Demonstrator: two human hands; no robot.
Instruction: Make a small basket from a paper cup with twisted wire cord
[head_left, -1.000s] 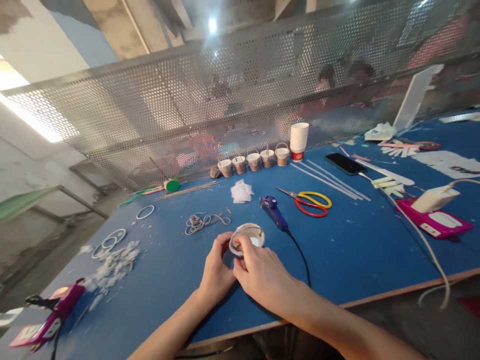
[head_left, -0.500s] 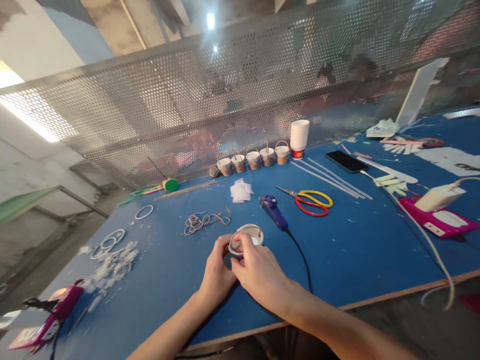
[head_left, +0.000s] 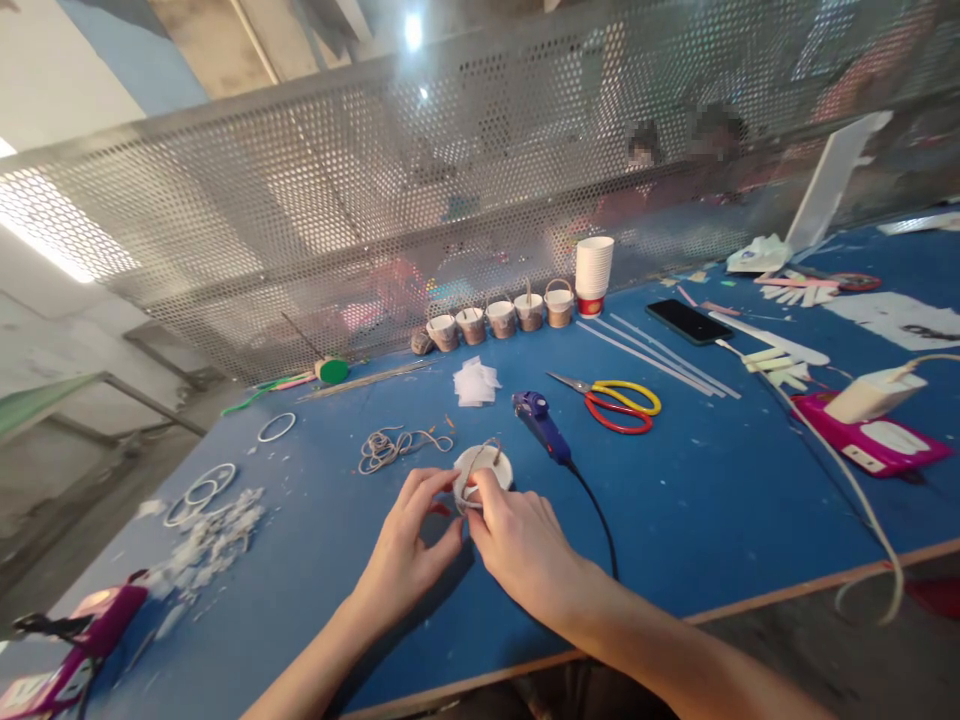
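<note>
A small white paper cup [head_left: 501, 466] with twisted cord at its rim stands in front of me, its mouth toward me. Across the mouth runs a strand of cord, like a handle. My right hand [head_left: 525, 550] pinches the cup's near rim, thumb outside and fingers inside. At the cup's left side is my left hand [head_left: 405, 550], thumb and fingers apart, fingertips close to the rim; whether they touch it I cannot tell. Behind lie a loose bundle of cord [head_left: 390, 450] and a blue glue gun [head_left: 544, 425]. My fingers hide the cup's near wall.
Several cord-wrapped cups [head_left: 501, 322] line the back beside a stack of paper cups [head_left: 594, 270]. Scissors [head_left: 619, 400], white squares [head_left: 476, 382], a phone [head_left: 686, 322] and a pink power strip [head_left: 870, 435] lie around. White scraps [head_left: 214, 540] are at left. A perforated screen [head_left: 300, 230] bounds the back.
My left hand has opened and drawn a little left of the cup. The cord strand now crosses the cup's mouth more visibly. My right hand stays at the near rim.
</note>
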